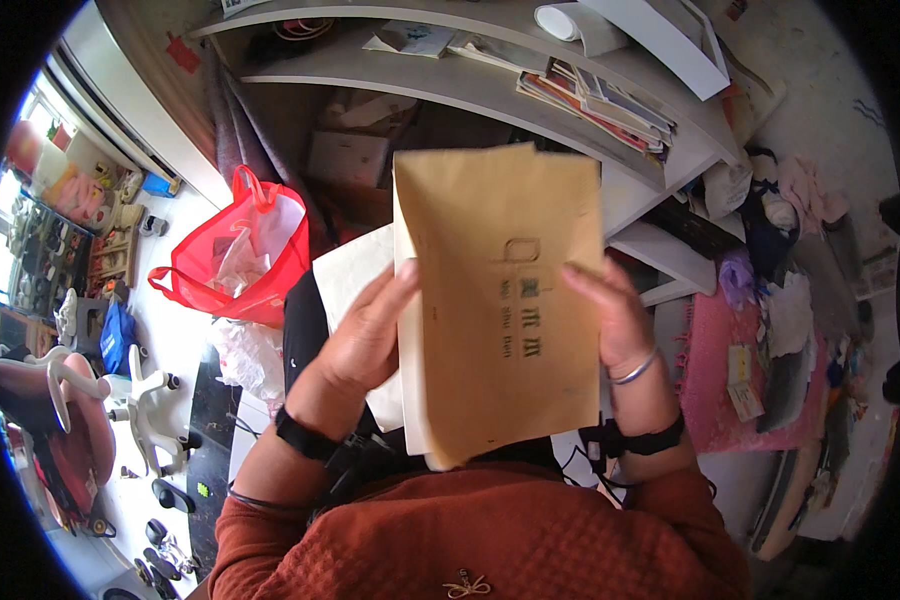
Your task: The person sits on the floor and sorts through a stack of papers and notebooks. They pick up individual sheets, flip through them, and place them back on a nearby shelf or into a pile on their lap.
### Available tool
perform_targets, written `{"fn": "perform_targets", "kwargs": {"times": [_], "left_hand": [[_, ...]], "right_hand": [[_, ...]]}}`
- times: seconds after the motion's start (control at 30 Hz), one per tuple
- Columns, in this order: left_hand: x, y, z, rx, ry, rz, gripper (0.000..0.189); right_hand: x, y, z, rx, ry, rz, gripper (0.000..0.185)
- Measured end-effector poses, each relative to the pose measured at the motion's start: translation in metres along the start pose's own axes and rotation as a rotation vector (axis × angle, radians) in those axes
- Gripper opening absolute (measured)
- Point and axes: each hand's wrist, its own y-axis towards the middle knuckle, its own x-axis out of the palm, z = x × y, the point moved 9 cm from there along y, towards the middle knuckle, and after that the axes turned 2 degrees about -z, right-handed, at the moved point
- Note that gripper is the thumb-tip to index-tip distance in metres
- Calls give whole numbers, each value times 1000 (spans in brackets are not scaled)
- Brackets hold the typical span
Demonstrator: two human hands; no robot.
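Observation:
A brown paper-covered sketchbook (495,315) with printed writing on its cover is held up between my two hands, over my lap. My left hand (367,322) grips its left edge, the thumb against the white page edges. On the opposite side my right hand (615,307), with a silver bangle at the wrist, holds the book with its thumb on the cover. Behind the book, partly hidden, lies a large white sheet or pad (352,285).
Shelves (450,94) with papers and booklets (592,105) stand ahead. At the left are a red bag (285,289) holding crumpled plastic, a white plastic bag (251,356) and an office chair (82,435). A pink cloth (705,390) with items on it lies right.

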Motion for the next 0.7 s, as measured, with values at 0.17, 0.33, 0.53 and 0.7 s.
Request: {"fn": "perform_targets", "kwargs": {"times": [0.17,0.33,0.53,0.7], "left_hand": [[2,4,-17,-56,-231,28,62],[-1,9,-31,-138,-549,-51,94],[-1,3,-34,-84,-592,-138,81],[-35,5,-38,31,-232,118,52]], "right_hand": [[-7,8,35,88,74,-15,38],[-8,9,30,11,113,3,39],[-4,1,25,-16,304,-68,47],[-8,1,18,-24,481,-156,49]]}}
